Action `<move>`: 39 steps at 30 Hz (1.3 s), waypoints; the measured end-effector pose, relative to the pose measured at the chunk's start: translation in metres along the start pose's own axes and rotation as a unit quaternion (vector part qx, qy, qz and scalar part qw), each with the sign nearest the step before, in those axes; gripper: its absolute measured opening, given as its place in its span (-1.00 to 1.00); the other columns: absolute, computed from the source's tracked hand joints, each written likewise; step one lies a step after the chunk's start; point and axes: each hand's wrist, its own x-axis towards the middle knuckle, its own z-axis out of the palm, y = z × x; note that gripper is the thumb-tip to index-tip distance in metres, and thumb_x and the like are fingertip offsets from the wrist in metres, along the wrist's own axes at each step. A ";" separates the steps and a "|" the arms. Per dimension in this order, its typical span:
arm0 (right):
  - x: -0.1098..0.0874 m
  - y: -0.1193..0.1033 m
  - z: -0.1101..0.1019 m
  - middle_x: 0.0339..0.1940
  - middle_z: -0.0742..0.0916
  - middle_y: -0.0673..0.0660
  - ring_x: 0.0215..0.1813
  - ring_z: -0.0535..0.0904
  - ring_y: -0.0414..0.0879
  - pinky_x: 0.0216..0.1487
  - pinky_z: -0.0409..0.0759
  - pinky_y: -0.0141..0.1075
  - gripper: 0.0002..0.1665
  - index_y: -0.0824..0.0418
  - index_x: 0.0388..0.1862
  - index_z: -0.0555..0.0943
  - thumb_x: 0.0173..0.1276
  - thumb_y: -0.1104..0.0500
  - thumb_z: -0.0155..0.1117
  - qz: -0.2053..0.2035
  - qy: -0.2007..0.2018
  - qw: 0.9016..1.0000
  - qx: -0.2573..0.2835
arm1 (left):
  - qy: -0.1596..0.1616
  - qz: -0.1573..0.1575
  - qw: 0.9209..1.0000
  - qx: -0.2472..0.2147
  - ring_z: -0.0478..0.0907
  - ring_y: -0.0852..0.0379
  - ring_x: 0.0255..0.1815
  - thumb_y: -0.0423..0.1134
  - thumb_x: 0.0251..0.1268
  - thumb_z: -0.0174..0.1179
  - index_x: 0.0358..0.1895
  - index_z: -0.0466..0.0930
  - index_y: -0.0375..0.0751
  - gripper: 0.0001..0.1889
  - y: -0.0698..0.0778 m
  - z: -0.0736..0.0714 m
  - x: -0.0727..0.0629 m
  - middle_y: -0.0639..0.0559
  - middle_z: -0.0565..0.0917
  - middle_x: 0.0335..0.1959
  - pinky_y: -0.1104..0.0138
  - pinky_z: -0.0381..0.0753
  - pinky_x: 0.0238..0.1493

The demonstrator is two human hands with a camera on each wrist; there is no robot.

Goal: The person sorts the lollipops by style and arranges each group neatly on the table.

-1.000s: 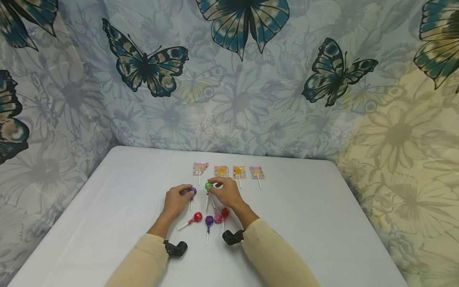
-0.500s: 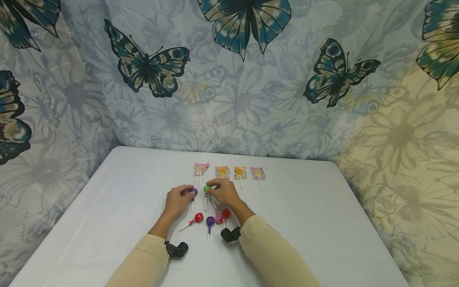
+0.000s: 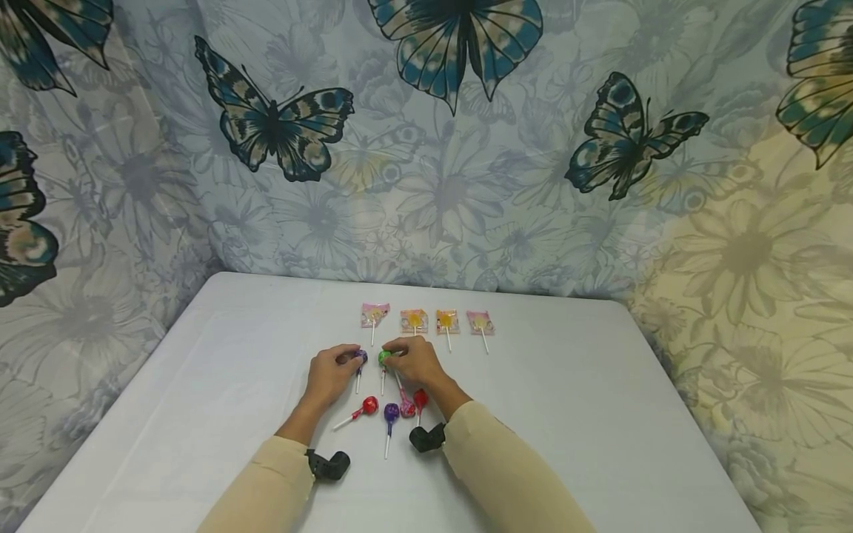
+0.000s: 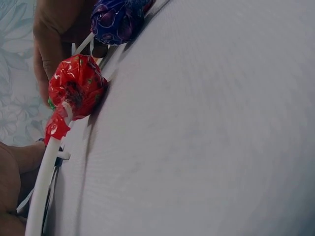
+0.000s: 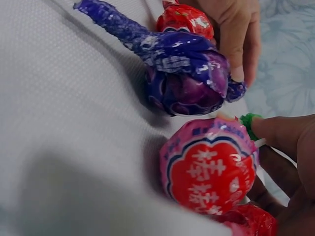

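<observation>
My left hand (image 3: pixel 331 374) pinches the head of a purple-wrapped lollipop (image 3: pixel 362 356), whose white stick points toward me. Just to its right, my right hand (image 3: pixel 416 360) pinches a green-wrapped lollipop (image 3: pixel 383 358) between thumb and fingertips, its stick also toward me. Nearer lie a red lollipop (image 3: pixel 369 405), a second purple lollipop (image 3: pixel 391 411), a pink one (image 3: pixel 407 408) and another red one (image 3: pixel 420 398) under the right forearm. In the right wrist view, the pink lollipop (image 5: pixel 211 162) hides most of the green one (image 5: pixel 251 125).
Several flat, clear-wrapped lollipops form a row beyond the hands, among them a pink one (image 3: pixel 375 315) and a yellow-orange one (image 3: pixel 447 321). They lie on a white table (image 3: pixel 566 414) backed by a butterfly-print cloth (image 3: pixel 446 192).
My right hand has come slightly toward me and left with the green lollipop, closer to the purple one. The left hand stays nearly still on its lollipop.
</observation>
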 end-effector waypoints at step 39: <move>-0.004 -0.002 0.001 -0.18 0.74 0.01 -0.12 0.62 -0.07 -0.14 0.57 -0.20 -0.73 0.02 -0.07 0.74 0.23 0.08 0.42 -0.018 0.006 1.000 -0.023 | 0.000 -0.004 1.000 0.005 0.54 -0.01 -0.13 -0.30 0.22 0.31 0.03 0.68 -0.23 -0.70 0.001 0.000 -0.001 -0.09 0.68 -0.14 0.12 0.50 -0.10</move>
